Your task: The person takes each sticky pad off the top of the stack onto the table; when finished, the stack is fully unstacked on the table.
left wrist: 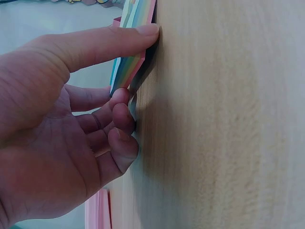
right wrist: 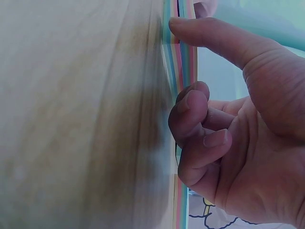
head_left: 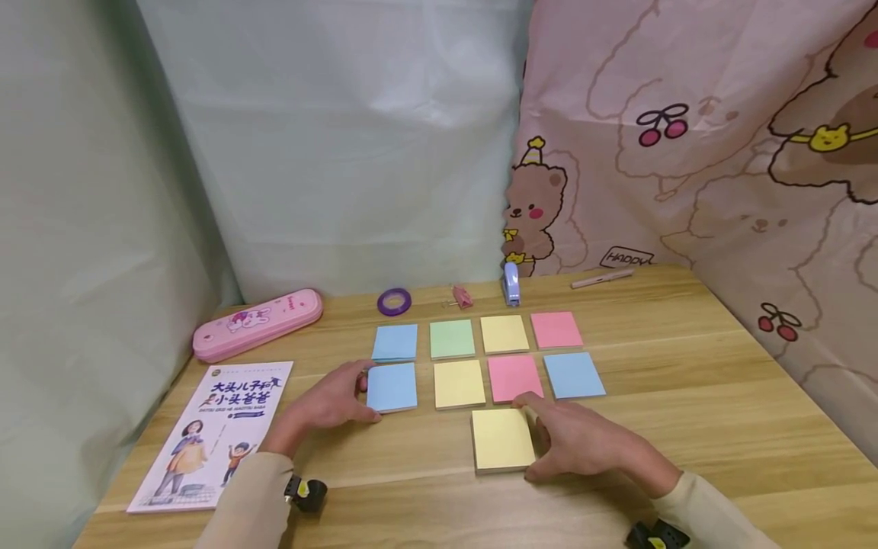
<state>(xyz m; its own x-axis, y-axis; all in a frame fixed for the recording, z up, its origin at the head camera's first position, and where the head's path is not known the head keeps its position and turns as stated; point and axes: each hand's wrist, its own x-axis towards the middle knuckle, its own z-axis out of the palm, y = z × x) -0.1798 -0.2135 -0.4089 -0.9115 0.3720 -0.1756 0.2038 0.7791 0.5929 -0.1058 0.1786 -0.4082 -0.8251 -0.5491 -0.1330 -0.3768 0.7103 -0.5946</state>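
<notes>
My left hand (head_left: 332,398) pinches a blue sticky note pad (head_left: 392,386) between thumb and fingers, at the left end of the nearer row. Its banded coloured side (left wrist: 128,69) shows in the left wrist view, with the thumb along its front edge. Nearer the front of the table, my right hand (head_left: 583,438) holds a yellow sticky note pad (head_left: 502,441) by its right side, thumb at the front corner and a fingertip at the back one. From the right wrist, striped paper edges (right wrist: 178,28) appear beside the thumb, split by a dark line.
More pads lie in two rows, including a green pad (head_left: 452,338) and a pink pad (head_left: 515,378). Behind them sit purple tape (head_left: 394,301), a pink clip (head_left: 463,296), a stapler (head_left: 511,284) and a pen (head_left: 602,278). A pencil case (head_left: 257,325) and booklet (head_left: 213,435) lie left.
</notes>
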